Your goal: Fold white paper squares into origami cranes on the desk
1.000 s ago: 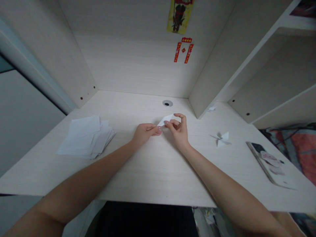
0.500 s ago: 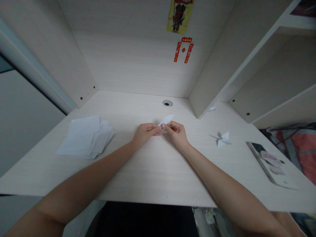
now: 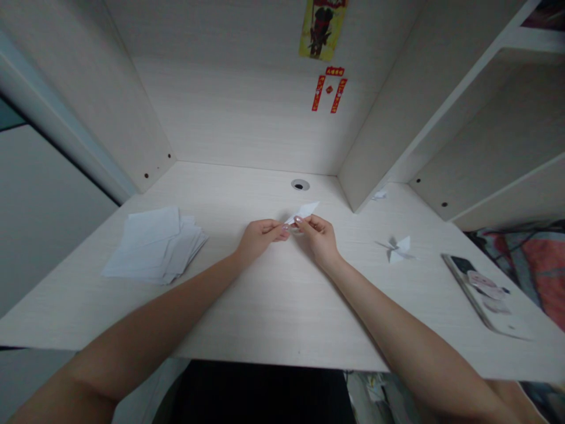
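- Pinching the near end of a small, pointed piece of folded white paper [image 3: 308, 209], the left hand [image 3: 263, 232] has its grip between thumb and fingers; the paper is between both hands, above the middle of the pale, wood-grained surface [image 3: 265, 318].
- The right hand [image 3: 322, 235] also grasps this paper, with thumb and bent fingers, just beside the left fingertips.
- For good work, I think the left grip should be steady and light, while the right thumb presses evenly along the edge; too strong a pull may crumple thin paper.
- At the left lies a loose stack of white paper sheets [image 3: 150, 247], well apart.
- At the right are a white, pinwheel-like paper shape [image 3: 399, 249] and a light-coloured phone with pinkish pictures [image 3: 485, 294].
- Nothing stands between the hands and the paper; behind is only a round cable hole [image 3: 300, 185].
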`<state>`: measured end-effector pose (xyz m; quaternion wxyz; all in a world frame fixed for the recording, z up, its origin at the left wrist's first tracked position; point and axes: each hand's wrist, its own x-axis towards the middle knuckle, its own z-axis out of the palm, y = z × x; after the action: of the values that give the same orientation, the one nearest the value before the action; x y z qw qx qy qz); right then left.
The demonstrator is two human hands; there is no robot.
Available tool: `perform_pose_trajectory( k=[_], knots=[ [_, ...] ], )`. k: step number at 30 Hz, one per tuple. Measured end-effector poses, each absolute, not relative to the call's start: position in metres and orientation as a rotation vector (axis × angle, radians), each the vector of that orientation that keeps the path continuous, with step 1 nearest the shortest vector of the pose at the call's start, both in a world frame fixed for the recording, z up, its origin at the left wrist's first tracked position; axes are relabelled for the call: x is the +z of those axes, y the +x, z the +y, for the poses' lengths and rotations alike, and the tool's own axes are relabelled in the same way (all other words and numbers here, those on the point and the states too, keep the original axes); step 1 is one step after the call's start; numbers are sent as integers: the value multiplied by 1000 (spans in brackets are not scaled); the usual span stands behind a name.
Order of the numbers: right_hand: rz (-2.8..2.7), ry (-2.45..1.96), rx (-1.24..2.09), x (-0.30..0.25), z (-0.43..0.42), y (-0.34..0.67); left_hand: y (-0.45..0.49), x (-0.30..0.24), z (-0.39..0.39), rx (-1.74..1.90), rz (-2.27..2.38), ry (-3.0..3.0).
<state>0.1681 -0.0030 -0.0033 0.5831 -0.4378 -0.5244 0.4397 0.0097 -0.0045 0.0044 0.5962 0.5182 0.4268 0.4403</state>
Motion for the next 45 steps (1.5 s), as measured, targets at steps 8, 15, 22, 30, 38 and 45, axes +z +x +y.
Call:
perform_pose_trajectory(
  k=[8,15,22,30,38,45],
  knots=[
    [-1213,-1044,1001,-5,-3,167,11,7,-6,1056,1007,1225],
    [-1248,-1041,1008,-6,-1,169,10,4,-4,1060,1007,1228],
    [-1308,-1071,1072,-6,-2,167,9,-2,-2,1026,964,1260],
    [-1259,-1076,1156,-8,-1,167,10,-1,-3,1005,948,1280],
    [-1356,-1069,1093,-13,1,168,9,0,-3,965,976,1343],
    [-1373,-1172,977,-12,-1,167,7,-5,-3,930,1005,1467]
  ],
)
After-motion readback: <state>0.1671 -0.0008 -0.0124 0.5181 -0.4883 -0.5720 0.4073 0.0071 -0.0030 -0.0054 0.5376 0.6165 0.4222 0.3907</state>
